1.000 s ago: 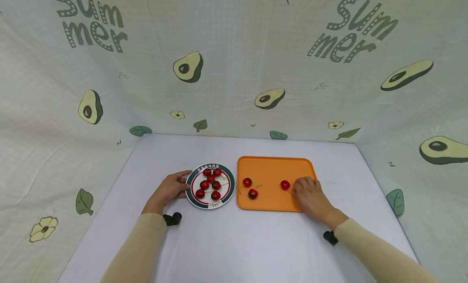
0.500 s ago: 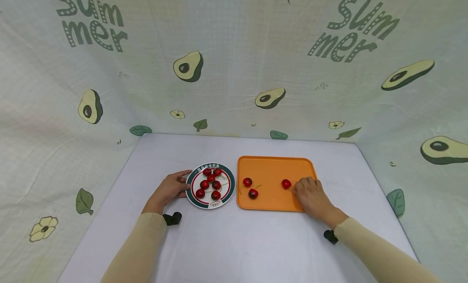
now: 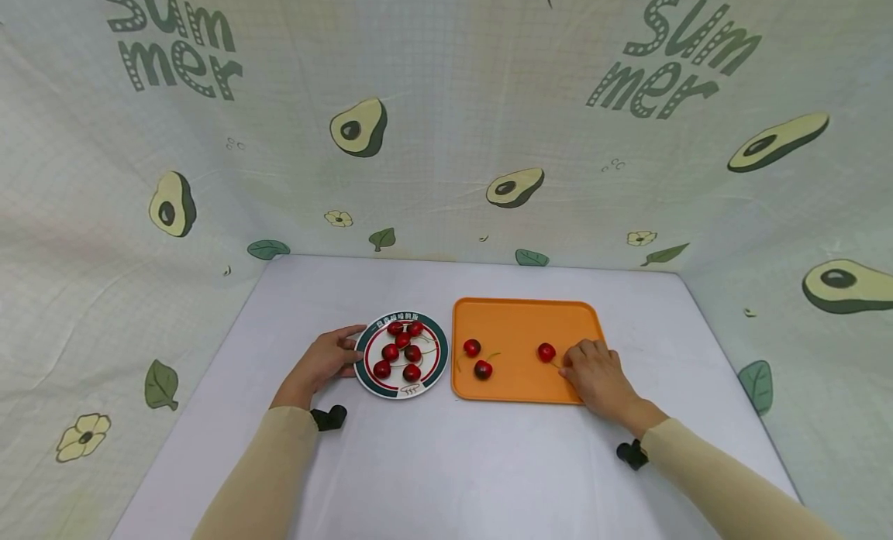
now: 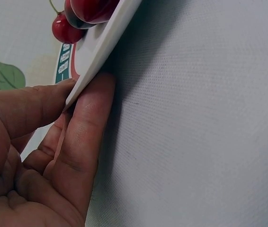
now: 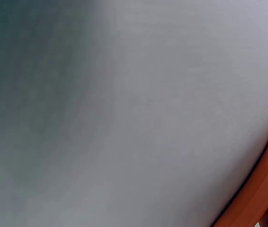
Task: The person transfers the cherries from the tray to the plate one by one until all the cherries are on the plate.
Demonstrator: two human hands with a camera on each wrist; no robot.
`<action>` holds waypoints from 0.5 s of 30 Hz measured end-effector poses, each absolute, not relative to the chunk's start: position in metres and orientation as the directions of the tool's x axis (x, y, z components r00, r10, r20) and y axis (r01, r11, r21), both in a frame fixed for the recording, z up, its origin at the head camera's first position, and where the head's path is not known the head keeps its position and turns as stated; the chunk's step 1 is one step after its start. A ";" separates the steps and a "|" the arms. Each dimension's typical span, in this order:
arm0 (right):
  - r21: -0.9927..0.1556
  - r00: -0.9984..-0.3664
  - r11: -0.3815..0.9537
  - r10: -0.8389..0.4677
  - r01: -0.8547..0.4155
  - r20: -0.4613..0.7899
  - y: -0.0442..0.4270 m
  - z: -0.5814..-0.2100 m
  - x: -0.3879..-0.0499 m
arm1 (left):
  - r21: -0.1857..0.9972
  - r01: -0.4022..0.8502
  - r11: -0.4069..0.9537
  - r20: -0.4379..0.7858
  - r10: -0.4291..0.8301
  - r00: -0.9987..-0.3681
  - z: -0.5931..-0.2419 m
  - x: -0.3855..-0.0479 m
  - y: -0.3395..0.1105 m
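Observation:
My left hand (image 3: pixel 330 359) holds the rim of a round white plate (image 3: pixel 366 383) with a green and red border. In the left wrist view, the thumb (image 4: pixel 32 106) lies over the plate's edge and a finger (image 4: pixel 92 109) sits beneath it. Several red cherries (image 3: pixel 391 352) with stems are on the plate. My right hand (image 3: pixel 598 379) is over the right side of an orange tray (image 3: pixel 519 319), fingers curled at the stem of a cherry (image 3: pixel 546 352), apparently pinching it. That cherry rests on the tray; the fingertips are partly hidden.
Two more cherries, an upper one (image 3: pixel 472 347) and a darker one (image 3: pixel 483 369), lie on the tray's left side. A white cloth covers the table (image 3: pixel 446 462). Behind it hangs a curtain (image 3: pixel 432 137) printed with avocados. The right wrist view catches only cloth and the tray's rim (image 5: pixel 259 189).
The right hand has shifted slightly to the right, and the cherry beside it has moved a little the same way. The left hand and plate have stayed put.

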State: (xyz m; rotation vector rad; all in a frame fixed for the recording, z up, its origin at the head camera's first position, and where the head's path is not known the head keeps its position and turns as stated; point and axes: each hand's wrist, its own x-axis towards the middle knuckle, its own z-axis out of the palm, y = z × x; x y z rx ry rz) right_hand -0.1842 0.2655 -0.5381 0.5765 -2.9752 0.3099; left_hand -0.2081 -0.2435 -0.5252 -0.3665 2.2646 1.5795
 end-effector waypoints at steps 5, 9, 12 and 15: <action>-0.201 -0.929 0.908 -0.349 -0.367 0.119 0.265 -0.538 -0.184 | 0.849 -0.404 0.342 -0.427 -0.009 -0.904 -0.527 -0.208 -0.244; -0.168 -0.923 0.909 -0.364 -0.382 0.127 0.265 -0.537 -0.184 | 0.848 -0.403 0.345 -0.426 -0.009 -0.905 -0.528 -0.208 -0.244; -0.154 -0.914 0.904 -0.379 -0.399 0.147 0.265 -0.536 -0.185 | 0.848 -0.404 0.344 -0.427 -0.009 -0.904 -0.528 -0.208 -0.244; -0.134 -0.894 0.891 -0.408 -0.435 0.186 0.264 -0.533 -0.187 | 0.851 -0.403 0.337 -0.427 -0.006 -0.904 -0.528 -0.209 -0.244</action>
